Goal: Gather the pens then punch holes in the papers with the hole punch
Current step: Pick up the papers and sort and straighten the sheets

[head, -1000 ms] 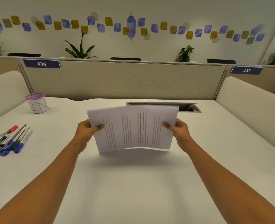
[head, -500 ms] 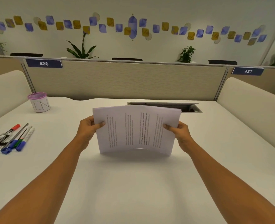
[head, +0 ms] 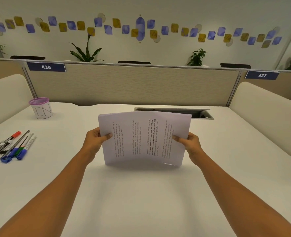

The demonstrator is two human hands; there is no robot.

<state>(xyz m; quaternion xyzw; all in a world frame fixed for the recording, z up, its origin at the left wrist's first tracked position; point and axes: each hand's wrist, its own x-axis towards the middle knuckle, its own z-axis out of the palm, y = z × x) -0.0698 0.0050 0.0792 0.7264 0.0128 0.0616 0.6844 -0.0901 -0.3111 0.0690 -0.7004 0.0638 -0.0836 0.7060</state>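
Note:
A stack of printed white papers (head: 143, 137) stands nearly upright in the middle of the white desk (head: 141, 194), its lower edge resting on the desk surface. My left hand (head: 96, 141) grips the stack's left edge, thumb on the front sheet. My right hand (head: 190, 145) grips the right edge the same way. Several pens and markers (head: 13, 147) lie bunched together at the desk's left edge, with red, green and blue caps. No hole punch is in view.
A white cup with a purple rim (head: 41, 108) stands at the back left. A recessed cable tray (head: 174, 112) opens in the desk behind the papers. A beige partition (head: 132, 84) closes the far side, and cream side dividers (head: 268, 106) flank the desk.
The loosely fanned sheets have been squared into one even stack and tipped more upright, its lower edge now down on the desk. Both hands keep their grip on the side edges.

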